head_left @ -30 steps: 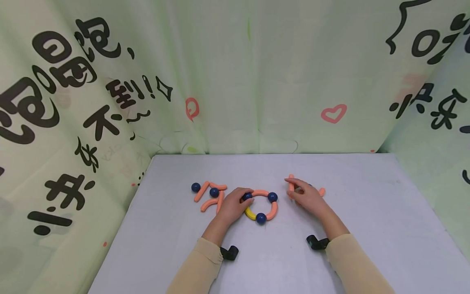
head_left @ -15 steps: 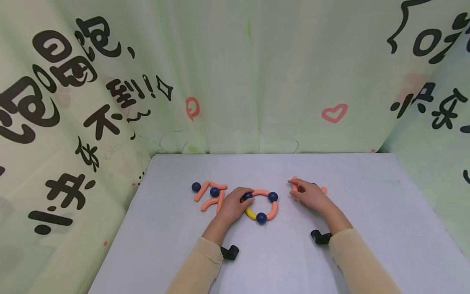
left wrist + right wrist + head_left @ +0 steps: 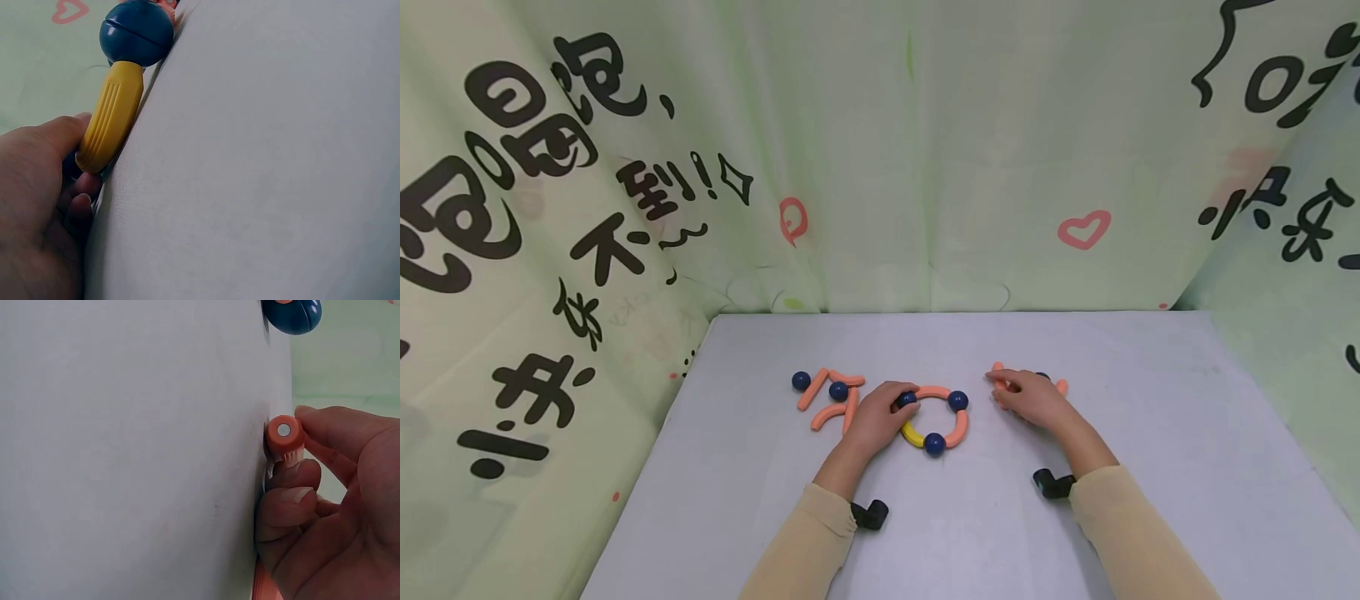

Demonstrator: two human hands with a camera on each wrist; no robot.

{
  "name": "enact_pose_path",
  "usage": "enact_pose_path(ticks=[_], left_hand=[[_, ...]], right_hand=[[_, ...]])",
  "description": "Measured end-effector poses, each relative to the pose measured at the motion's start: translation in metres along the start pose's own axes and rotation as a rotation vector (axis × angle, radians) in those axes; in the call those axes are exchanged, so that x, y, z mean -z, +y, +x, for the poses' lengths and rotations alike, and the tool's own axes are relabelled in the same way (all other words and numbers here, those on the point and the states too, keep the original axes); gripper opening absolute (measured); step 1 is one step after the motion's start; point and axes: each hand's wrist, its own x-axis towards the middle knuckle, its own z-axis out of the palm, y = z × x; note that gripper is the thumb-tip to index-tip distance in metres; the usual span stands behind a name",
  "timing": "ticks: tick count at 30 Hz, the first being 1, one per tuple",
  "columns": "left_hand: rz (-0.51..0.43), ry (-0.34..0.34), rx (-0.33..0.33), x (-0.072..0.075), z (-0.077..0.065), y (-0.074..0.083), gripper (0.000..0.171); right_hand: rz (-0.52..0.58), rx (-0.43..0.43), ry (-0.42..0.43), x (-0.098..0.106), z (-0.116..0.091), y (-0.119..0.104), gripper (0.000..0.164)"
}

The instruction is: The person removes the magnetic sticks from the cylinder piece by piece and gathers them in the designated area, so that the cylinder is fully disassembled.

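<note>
My left hand [image 3: 876, 417] holds the navy blue ball [image 3: 907, 399] at the left of a ring of magnetic sticks and balls. In the left wrist view, thumb and fingertips close round that ball at the lower end of the ring's yellow curved stick [image 3: 112, 119]. Orange curved sticks [image 3: 957, 431] and two more blue balls [image 3: 934, 445] make up the rest of it. To the right, my right hand [image 3: 1036, 400] pinches an orange magnetic stick [image 3: 285, 441] between thumb and fingers, low by the table; its round end shows a silvery magnet.
Beyond the right hand, partly covered by it, are a blue ball [image 3: 1042, 376] and another orange stick [image 3: 1062, 387]. Left of the left hand lie several loose orange sticks [image 3: 813, 389] and two blue balls [image 3: 801, 381]. A printed curtain [image 3: 880, 167] rises behind the white table [image 3: 970, 533].
The right hand, with the orange stick, shifted a little to the right and then slightly back left. My left hand and the ring stay where they were.
</note>
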Motion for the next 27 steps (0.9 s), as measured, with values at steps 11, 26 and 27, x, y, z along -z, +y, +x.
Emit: enact_pose_path(ticks=[11, 26, 27], left_hand=[[0.017, -0.003, -0.003, 0.0, 0.001, 0.0, 0.039], [0.043, 0.013, -0.002, 0.005, -0.008, 0.004, 0.045], [0.061, 0.018, 0.004, 0.006, -0.01, 0.006, 0.045]], right_hand=[[0.036, 0.111, 0.071, -0.005, -0.02, -0.026, 0.037], [0.13, 0.372, -0.05, -0.028, -0.045, -0.047, 0.028], [0.132, 0.384, -0.065, -0.029, -0.046, -0.048, 0.028]])
